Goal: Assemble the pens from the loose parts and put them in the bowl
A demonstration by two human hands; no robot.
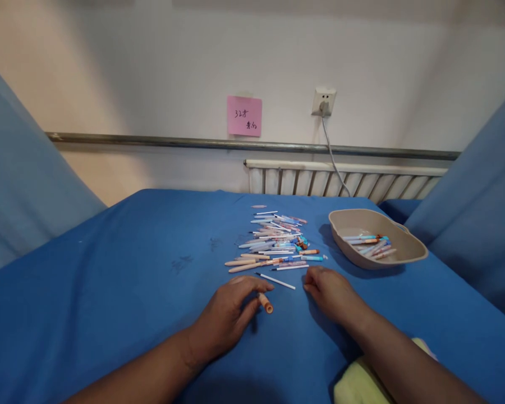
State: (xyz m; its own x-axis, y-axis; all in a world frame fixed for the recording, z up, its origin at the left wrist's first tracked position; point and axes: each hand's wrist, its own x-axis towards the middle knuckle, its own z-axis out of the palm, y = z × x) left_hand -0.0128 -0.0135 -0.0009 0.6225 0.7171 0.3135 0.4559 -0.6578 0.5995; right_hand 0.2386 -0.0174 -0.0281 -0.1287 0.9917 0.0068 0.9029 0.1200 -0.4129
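On the near middle of the blue surface point(130, 297), or just above it, the left hand point(225, 311) has its thumb and fingers pinched about an orange barrel point(265, 303), hollow end facing the wearer. The barrel looks like thin plastic: probably light and stiff, smooth enough to twist or roll in a loose pinch, yet likely to bear a modest squeeze. Midway along its length seems the best hold, leaving the hollow rim free. Opposite, the right hand point(330, 293) has its fingers curled in; whether they hold anything cannot be told. Between the hands lies a white refill point(280, 282), dark tip pointing away to the left; so slim, it should weigh little and could slide or flex, so the plain shaft, clear of the tip, is the safer place to take it. Beyond lies a heap point(273, 247) of pen parts, many roughly parallel. To its right, a beige basket point(409, 251) holds several pens point(374, 247). A yellow cloth point(359, 385) lies by the right forearm.
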